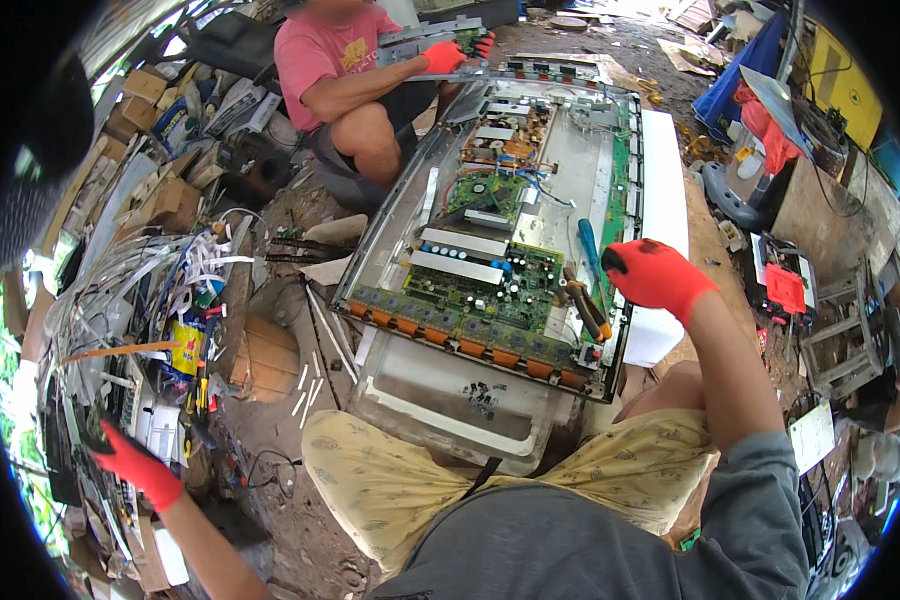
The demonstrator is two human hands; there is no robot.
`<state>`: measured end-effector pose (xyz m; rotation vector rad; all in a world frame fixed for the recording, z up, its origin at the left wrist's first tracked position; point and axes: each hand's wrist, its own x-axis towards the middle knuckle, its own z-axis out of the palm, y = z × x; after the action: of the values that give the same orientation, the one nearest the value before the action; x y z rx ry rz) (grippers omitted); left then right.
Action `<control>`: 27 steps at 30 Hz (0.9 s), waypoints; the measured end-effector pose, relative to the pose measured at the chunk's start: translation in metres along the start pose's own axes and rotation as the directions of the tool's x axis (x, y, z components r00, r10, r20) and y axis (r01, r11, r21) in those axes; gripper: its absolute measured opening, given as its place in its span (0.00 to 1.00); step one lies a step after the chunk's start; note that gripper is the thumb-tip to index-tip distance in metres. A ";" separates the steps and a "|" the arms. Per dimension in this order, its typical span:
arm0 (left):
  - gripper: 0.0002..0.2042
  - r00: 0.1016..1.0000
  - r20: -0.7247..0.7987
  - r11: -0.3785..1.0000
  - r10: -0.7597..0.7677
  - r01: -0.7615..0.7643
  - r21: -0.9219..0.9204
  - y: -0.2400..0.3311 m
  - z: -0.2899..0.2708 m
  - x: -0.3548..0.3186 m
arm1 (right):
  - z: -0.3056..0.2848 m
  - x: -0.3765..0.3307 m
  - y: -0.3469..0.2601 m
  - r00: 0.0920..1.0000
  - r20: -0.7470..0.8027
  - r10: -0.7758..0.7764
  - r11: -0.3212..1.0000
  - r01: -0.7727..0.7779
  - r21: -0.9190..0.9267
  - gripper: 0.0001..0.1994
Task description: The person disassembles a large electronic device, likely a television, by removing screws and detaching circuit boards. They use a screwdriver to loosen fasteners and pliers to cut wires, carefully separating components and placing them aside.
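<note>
An opened flat-screen panel [595, 165] lies in front of me with its back side up, green circuit boards [540, 275] and silver heat sinks exposed. My right hand [660, 280], in a red glove with black fingertips, hovers at the panel's right edge. Its fingers are curled closed; whatever they hold, if anything, is hidden. Just left of it lie a teal-handled screwdriver [589, 243] and a pair of pliers [588, 310] with orange-and-black handles. Out to the left, my gloved left hand [138, 465] reaches over the scrap pile, fingers stretched out and apart.
Cables and metal strips [120, 290] are heaped at left, beside a yellow packet [187, 345]. Across the panel another person in a pink shirt [320, 55] holds a board in red gloves. Small black parts [480, 398] lie on a white frame [440, 425] before my knees.
</note>
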<state>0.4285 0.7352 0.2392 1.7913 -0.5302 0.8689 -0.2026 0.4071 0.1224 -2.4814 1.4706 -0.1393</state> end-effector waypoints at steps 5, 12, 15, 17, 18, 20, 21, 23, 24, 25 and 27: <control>0.19 0.632 0.772 0.998 0.063 -0.061 -0.032 0.091 0.062 -0.103 | 0.043 0.063 0.020 0.957 0.213 0.199 0.980 -0.194 -0.040 0.23; 0.20 0.193 0.900 0.903 0.390 -0.271 -0.333 0.092 0.190 -0.234 | 0.077 0.063 -0.012 0.956 0.264 0.127 0.991 -0.136 0.015 0.26; 0.25 -0.081 0.935 0.851 0.345 -0.393 -0.349 0.104 0.193 -0.247 | 0.071 0.058 -0.021 0.948 0.294 0.120 0.992 -0.122 -0.010 0.29; 0.25 -0.214 0.927 0.910 0.307 -0.219 -0.352 0.109 0.202 -0.255 | 0.084 0.059 -0.007 0.972 0.199 0.128 0.992 -0.122 -0.045 0.30; 0.25 -0.213 0.920 0.898 0.329 -0.230 -0.374 0.106 0.207 -0.255 | 0.086 0.066 -0.011 0.989 0.116 0.097 0.994 -0.092 -0.051 0.31; 0.24 -0.210 0.904 0.874 0.372 -0.247 -0.417 0.096 0.221 -0.261 | 0.088 0.075 -0.019 0.999 0.017 0.045 0.999 -0.045 -0.002 0.31; 0.24 -0.180 0.900 0.867 0.396 -0.249 -0.431 0.092 0.228 -0.263 | 0.086 0.081 -0.028 0.999 -0.038 0.017 1.000 -0.016 0.022 0.30; 0.23 -0.117 0.889 0.852 0.443 -0.253 -0.458 0.083 0.239 -0.269 | 0.092 0.092 -0.039 0.991 -0.115 -0.066 0.997 0.070 0.035 0.30; 0.23 -0.137 0.889 0.843 0.437 -0.281 -0.458 0.086 0.241 -0.271 | 0.096 0.097 -0.040 0.990 -0.119 -0.080 0.995 0.086 0.047 0.30; 0.22 -0.157 0.889 0.834 0.431 -0.308 -0.459 0.089 0.242 -0.271 | 0.099 0.101 -0.039 0.988 -0.124 -0.095 0.993 0.102 0.057 0.30; 0.22 -0.110 0.892 0.838 0.438 -0.310 -0.449 0.081 0.247 -0.268 | 0.099 0.107 -0.036 1.000 0.001 -0.018 0.999 0.018 -0.030 0.27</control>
<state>0.2766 0.4638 0.0312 1.9241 -2.1235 -0.4069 -0.0998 0.3469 0.0313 -2.5182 1.4608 -0.1205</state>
